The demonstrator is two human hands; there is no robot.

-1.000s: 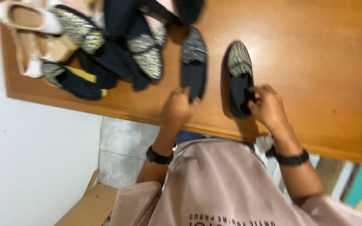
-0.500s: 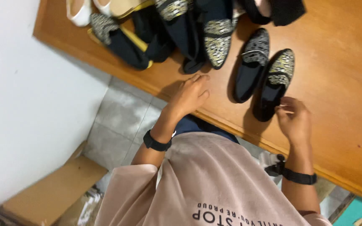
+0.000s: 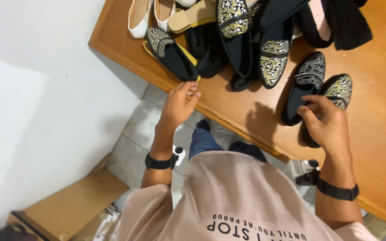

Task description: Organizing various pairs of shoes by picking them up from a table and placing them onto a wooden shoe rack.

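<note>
A heap of shoes (image 3: 242,40) crowds the far part of the wooden table (image 3: 380,147), leaving no way through there. To the right and near the pair of black embroidered flats (image 3: 318,96), bare tabletop lies open. A narrow clear strip runs along the near table edge between the left hand (image 3: 177,107) and the right hand (image 3: 327,125).

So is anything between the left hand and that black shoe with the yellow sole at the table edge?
Nothing visible. The left hand hovers at the table edge, fingertips just short of the black shoe with the yellow sole, with only bare wood between.
</note>
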